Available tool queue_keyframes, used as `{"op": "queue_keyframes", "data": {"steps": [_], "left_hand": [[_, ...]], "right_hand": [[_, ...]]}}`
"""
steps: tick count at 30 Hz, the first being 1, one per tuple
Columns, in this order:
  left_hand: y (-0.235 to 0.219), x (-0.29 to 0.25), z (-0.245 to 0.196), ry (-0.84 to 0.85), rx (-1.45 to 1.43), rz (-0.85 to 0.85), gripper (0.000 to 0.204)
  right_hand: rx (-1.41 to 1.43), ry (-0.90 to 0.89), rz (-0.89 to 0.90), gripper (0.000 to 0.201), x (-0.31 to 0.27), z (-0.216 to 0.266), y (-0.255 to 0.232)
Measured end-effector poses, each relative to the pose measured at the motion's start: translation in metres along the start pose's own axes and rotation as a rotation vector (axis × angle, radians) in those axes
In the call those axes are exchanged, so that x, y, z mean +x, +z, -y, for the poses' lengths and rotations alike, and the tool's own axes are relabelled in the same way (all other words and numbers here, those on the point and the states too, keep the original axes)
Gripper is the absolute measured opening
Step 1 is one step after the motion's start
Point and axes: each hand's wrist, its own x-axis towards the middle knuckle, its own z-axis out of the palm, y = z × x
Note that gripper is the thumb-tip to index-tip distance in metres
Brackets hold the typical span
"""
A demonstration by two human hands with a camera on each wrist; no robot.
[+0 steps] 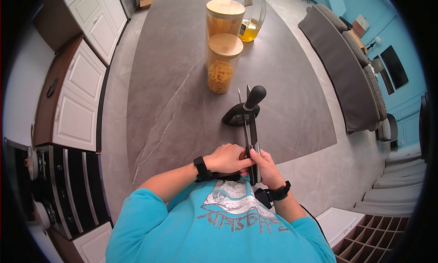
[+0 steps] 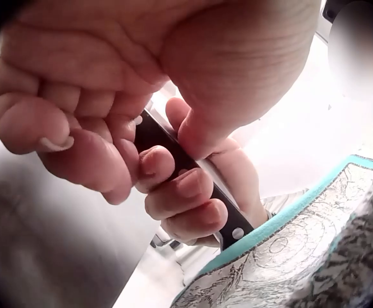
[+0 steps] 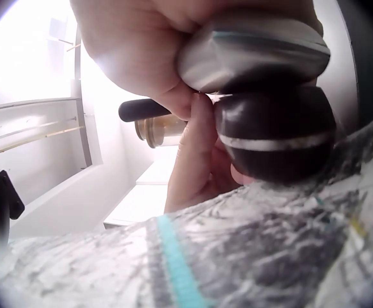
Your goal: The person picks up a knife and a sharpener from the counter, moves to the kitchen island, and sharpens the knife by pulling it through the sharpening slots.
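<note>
In the head view my right hand [image 1: 268,169] grips, close to the shirt, a black-handled knife [image 2: 238,232] with rivets and a second, silver-handled piece [image 3: 257,58] alongside it. The two handle ends lie side by side in the right wrist view. Thin blades point away across the table. My left hand [image 1: 228,158] meets the right one at the front of the handles, its fingers curled and its thumb against the black handle. Just beyond, a black stand-like tool [image 1: 232,116] with a rounded black grip [image 1: 257,95] overlaps the blades.
A pasta jar [image 1: 221,76] with a wooden lid stands on the grey table [image 1: 169,80], before a taller lidded jar [image 1: 216,23]. Behind them is a glass bottle [image 1: 250,30] of yellow liquid. A sofa [image 1: 340,67] stands right; white cabinets [image 1: 77,99] line the left.
</note>
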Motion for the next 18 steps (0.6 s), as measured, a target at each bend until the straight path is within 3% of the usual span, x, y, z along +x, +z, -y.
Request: {"op": "queue_keyframes", "data": {"steps": [3,11,18], "left_hand": [[0.004,0.002,0.002,0.009,-0.045,-0.030,0.044],[0.018,0.013,0.017,-0.041,-0.612,-0.071,0.029],[0.025,0.017,0.032,-0.021,-0.595,-0.137,0.025]], "right_hand": [[-0.009,-0.029,-0.026,0.032,-0.002,-0.001,0.000],[-0.039,-0.039,-0.061,0.030,-0.001,0.006,0.003],[-0.079,-0.045,-0.038,0.031,0.006,0.006,0.005]]}}
